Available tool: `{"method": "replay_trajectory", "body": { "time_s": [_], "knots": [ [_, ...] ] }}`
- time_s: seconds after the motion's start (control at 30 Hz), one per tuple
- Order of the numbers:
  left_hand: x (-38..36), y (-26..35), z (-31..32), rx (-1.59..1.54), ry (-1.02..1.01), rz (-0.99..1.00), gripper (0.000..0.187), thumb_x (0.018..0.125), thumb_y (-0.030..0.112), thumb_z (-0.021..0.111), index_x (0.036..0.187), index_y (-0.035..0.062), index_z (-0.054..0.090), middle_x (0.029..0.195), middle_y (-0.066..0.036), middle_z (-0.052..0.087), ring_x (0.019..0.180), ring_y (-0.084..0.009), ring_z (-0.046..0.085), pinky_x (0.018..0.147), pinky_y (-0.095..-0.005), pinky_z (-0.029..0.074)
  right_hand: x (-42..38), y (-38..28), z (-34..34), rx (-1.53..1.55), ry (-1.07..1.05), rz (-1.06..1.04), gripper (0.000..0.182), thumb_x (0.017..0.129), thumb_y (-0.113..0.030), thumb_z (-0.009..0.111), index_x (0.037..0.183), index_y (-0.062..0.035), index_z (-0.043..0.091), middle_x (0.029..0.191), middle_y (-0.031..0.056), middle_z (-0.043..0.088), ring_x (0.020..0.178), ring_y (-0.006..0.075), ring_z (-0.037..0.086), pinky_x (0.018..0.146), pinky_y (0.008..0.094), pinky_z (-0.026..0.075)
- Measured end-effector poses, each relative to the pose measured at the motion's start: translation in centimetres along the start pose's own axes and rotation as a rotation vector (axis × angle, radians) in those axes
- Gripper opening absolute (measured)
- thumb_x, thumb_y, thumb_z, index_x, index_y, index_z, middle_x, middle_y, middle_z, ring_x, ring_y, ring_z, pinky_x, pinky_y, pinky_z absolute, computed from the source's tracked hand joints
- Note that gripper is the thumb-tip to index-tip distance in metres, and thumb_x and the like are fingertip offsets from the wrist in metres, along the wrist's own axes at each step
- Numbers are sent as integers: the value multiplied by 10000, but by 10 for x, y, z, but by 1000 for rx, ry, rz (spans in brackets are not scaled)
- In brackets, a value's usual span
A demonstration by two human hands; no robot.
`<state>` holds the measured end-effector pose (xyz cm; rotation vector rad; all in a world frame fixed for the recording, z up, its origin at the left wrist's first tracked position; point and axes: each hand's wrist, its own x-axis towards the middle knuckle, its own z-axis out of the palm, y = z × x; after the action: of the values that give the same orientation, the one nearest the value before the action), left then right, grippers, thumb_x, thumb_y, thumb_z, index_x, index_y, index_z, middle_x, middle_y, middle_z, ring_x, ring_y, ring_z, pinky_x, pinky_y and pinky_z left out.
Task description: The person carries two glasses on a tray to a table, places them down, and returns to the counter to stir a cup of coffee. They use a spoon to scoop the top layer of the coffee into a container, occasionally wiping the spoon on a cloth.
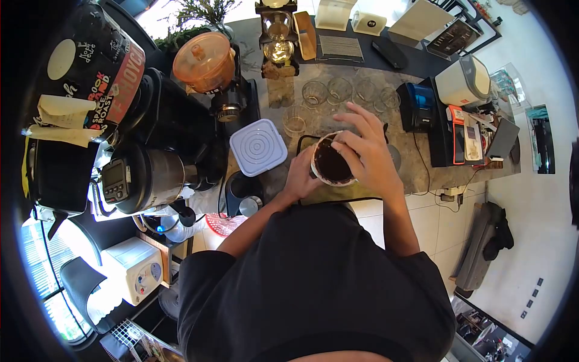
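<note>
A round coffee filter (329, 161) with a pale rim and dark brown grounds inside is in front of my chest. My left hand (300, 175) wraps round its left side, with some fingers hidden beneath. My right hand (367, 145) comes over the right rim; its thumb and a finger close at the edge, while other fingers stretch away. What supports the filter from below is hidden. Several clear glasses (339, 90) stand on the counter just beyond my hands. A white square lid (259, 147) with ring markings lies to the left.
A grinder with an orange lid (205, 63) and a black coffee machine (175, 114) stand at the left. Along the counter's right side are a blue-black device (416, 107) and a white container (463, 81). A metal canister (248, 206) sits near my left forearm.
</note>
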<state>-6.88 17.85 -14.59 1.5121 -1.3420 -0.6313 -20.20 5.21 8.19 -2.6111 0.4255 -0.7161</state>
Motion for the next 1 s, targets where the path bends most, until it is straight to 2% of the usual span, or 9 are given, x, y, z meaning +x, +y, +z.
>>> {"method": "replay_trajectory", "body": {
  "time_s": [0.6,0.73,0.9,1.0],
  "knots": [
    [5,0,1,-56,4,24,934,844,485,764,1593,70,390,1417,-190,598,1325,-387,555,1089,-501,401,-2,6,1,-24,-29,-44,101,901,-141,750,913,-54,701,1316,92,655,1424,377,473,1173,552,326],
    [6,-3,3,-84,-5,14,926,843,478,769,1582,52,407,1398,-194,614,1303,-397,577,1077,-502,415,-4,8,4,74,-47,-52,101,899,-140,752,909,-56,697,1322,90,654,1424,377,473,1181,560,315],
    [6,-4,4,-91,8,17,921,840,481,774,1569,42,423,1426,-201,605,1329,-402,567,1104,-509,411,-2,6,1,88,-45,-49,106,900,-146,750,904,-57,692,1328,91,652,1428,375,470,1185,565,314],
    [8,5,1,-102,21,21,931,830,491,782,1562,36,431,1451,-206,593,1345,-405,558,1122,-511,407,-2,1,1,96,-77,-119,116,897,-158,753,897,-59,692,1330,89,652,1430,376,470,1190,566,312]
  ]
}}
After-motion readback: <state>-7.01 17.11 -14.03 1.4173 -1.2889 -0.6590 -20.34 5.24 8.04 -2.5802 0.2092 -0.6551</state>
